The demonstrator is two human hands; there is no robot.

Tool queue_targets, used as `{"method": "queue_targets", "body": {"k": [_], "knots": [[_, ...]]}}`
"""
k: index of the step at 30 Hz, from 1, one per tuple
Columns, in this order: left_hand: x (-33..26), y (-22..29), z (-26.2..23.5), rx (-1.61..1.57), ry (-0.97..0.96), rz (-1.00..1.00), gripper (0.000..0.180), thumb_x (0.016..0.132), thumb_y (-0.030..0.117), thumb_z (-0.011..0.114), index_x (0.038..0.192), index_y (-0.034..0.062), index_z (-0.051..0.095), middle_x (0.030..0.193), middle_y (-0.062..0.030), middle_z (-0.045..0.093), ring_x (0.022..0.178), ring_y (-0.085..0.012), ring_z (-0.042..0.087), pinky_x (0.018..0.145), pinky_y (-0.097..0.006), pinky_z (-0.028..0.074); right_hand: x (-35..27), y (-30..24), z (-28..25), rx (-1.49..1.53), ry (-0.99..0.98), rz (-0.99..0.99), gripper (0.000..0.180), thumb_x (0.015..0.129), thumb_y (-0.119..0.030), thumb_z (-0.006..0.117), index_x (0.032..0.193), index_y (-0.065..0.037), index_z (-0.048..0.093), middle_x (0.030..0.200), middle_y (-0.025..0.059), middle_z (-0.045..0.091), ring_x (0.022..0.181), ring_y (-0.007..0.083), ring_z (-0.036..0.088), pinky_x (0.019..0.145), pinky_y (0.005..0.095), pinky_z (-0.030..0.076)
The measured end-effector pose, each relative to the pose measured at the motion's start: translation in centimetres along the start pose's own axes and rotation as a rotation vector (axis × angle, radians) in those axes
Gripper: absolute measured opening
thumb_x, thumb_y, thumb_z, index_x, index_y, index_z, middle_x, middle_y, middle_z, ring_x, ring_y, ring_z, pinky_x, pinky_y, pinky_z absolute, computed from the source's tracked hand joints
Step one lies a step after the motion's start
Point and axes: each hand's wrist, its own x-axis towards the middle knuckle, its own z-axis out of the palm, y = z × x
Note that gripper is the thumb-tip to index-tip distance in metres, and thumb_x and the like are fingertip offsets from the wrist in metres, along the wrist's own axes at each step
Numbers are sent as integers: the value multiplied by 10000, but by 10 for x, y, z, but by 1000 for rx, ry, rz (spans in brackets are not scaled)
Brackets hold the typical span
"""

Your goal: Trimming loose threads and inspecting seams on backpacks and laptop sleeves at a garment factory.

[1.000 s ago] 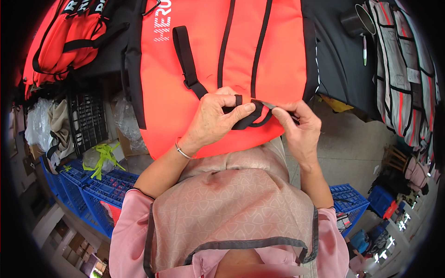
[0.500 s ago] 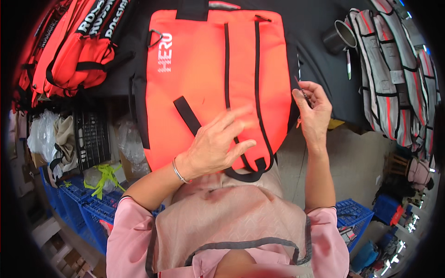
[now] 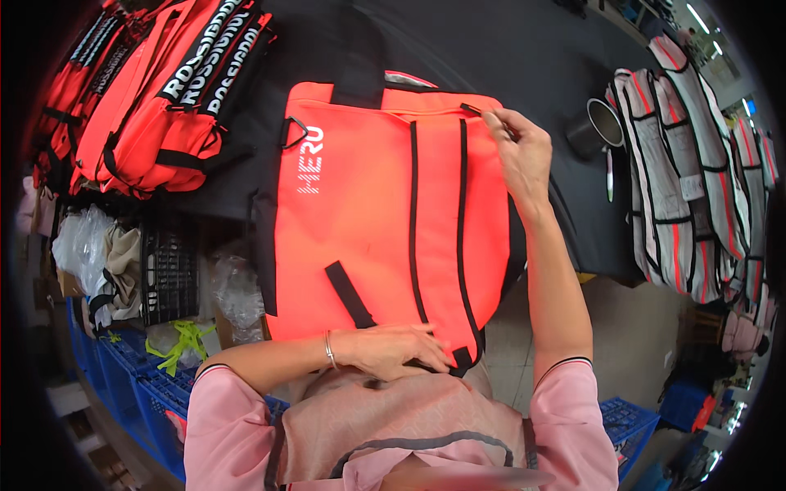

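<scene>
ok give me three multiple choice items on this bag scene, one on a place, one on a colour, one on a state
1. Where is the right hand?
A. at the top right corner of the orange bag
B. on the metal cup
C. in the blue crate

2. What colour are the narrow strips running down the front of the bag?
A. white
B. black
C. green

3. How does the bag lie?
A. hanging from a hook
B. rolled into a bundle
C. flat on the dark table, its lower end over the near edge

Answers:
1. A, the fingertips pinch at the bag's upper right corner, while the metal cup stands apart to the right.
2. B, two black strips run lengthwise down the orange front.
3. C, the bag is spread flat, and the left hand presses its lower end near the person's body.
</scene>
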Motion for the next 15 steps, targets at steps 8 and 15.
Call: {"method": "queue_targets", "body": {"k": [8,15], "knots": [[-11,-10,-131,575,569,-230,220,864,214,673,1033,74,669,1066,-81,676,920,-300,667,773,-378,541,6,62,56,-160,-238,-174,197,851,12,647,1039,-25,694,953,72,705,837,143,654,752,263,513],[-35,-90,-181,1324,796,-293,393,837,201,690,1190,60,590,1122,-89,622,1121,-268,552,1060,-428,386,-16,54,43,-404,-234,-324,258,834,-9,679,1084,-70,697,1162,88,676,1014,256,667,818,318,531]]}}
